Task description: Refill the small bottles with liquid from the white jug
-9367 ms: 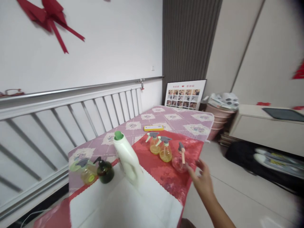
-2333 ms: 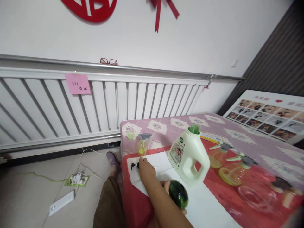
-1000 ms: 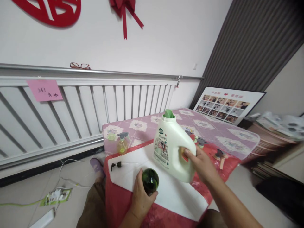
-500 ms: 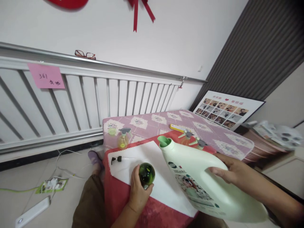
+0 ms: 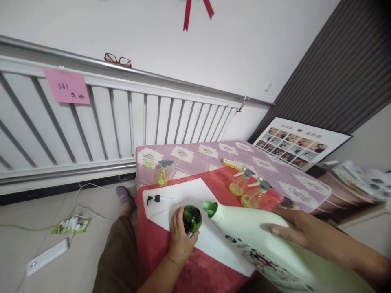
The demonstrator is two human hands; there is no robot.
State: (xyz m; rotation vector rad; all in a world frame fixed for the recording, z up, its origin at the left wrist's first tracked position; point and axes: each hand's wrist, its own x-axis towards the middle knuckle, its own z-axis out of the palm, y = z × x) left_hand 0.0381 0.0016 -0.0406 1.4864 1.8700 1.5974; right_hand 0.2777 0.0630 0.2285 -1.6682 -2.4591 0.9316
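Observation:
My left hand (image 5: 182, 237) is wrapped round a dark green bottle (image 5: 193, 219) with its top open, above a white sheet (image 5: 220, 244). My right hand (image 5: 295, 228) grips a large pale green detergent jug (image 5: 259, 228) by its handle. The jug lies tilted on its side, its green spout (image 5: 210, 208) just right of the bottle and apart from it. No liquid shows coming out. A black pump head (image 5: 153, 199) with a clear tube lies on the sheet, left of the bottle. Part of the jug is cut off by the lower frame edge.
Yellowish spray bottles stand on the table: one (image 5: 162, 175) at the left, two (image 5: 241, 183) behind the jug. A small yellow-green cup (image 5: 148, 163) and a yellow box (image 5: 235, 164) sit farther back. A radiator (image 5: 152, 118) runs along the wall. Cables and a power strip (image 5: 73, 224) lie on the floor.
The jug has tipped further toward horizontal, and its spout has come lower and closer to the green bottle. My left hand still holds the bottle. The view has shifted slightly.

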